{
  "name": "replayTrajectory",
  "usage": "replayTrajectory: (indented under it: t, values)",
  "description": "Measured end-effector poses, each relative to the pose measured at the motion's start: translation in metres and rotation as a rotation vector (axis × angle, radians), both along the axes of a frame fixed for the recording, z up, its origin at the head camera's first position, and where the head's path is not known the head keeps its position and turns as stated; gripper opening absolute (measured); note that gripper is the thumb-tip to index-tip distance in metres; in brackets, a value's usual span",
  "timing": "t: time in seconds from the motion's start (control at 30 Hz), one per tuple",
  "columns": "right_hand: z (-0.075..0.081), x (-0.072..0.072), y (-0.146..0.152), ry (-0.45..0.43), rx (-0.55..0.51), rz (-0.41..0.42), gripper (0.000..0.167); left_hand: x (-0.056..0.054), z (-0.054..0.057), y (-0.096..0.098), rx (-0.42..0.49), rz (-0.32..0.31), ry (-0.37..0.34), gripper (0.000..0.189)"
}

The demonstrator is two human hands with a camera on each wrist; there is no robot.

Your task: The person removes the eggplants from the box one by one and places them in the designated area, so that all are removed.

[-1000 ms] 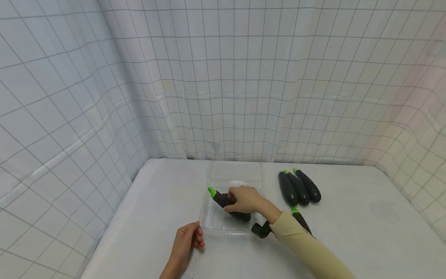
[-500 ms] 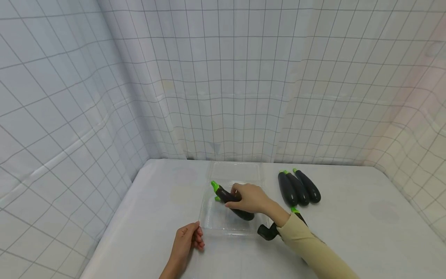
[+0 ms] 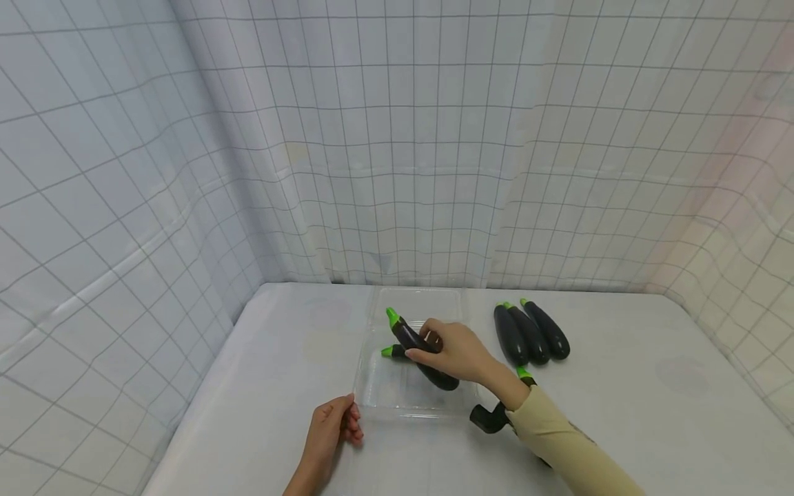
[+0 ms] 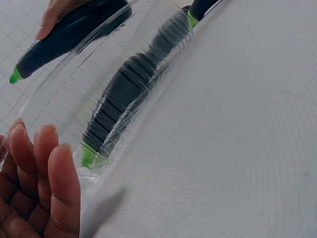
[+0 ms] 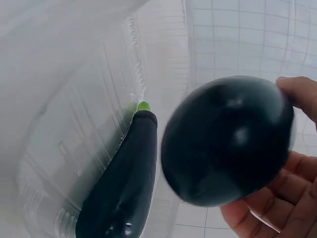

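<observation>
My right hand grips an eggplant by its middle, the green stem end tilted up to the far left. It is raised over the clear plastic container, whose lid lies folded back. A second eggplant lies inside the container; in the head view the held one and my hand hide most of it. At the near left corner my left hand pinches the container's rim with thumb and forefinger. Its other fingers curl loosely beside the wall.
To the right, three eggplants lie side by side on the white table. Another eggplant lies nearer, partly covered by my right forearm. A black wrist device hangs under that wrist. Gridded white curtains enclose the table.
My right hand has lifted the eggplant up and slightly right, uncovering the green stem of the one beneath. My left hand stays at the container's corner.
</observation>
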State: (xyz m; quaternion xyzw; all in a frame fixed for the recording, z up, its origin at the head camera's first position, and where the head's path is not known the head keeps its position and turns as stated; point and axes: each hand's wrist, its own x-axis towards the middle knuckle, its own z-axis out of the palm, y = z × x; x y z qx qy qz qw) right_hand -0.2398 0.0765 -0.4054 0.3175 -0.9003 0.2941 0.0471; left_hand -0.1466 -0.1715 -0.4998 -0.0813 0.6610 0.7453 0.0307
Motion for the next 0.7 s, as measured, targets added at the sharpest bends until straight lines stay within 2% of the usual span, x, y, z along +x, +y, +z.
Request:
replayTrajectory:
  t: [0.17,0.43,0.7]
  values:
    - [-0.003,0.001,0.004,0.032,-0.080,-0.011,0.036,0.000,-0.001,0.001,0.004,0.001,-0.002,0.033]
    - [-0.006,0.000,0.014,0.150,-0.223,-0.015,0.030,0.000,-0.001,0.000,0.007,0.002,-0.004,0.033]
    - [-0.002,0.004,0.028,0.180,-0.327,-0.041,0.026,0.000,0.001,0.000,0.005,0.003,-0.006,0.033]
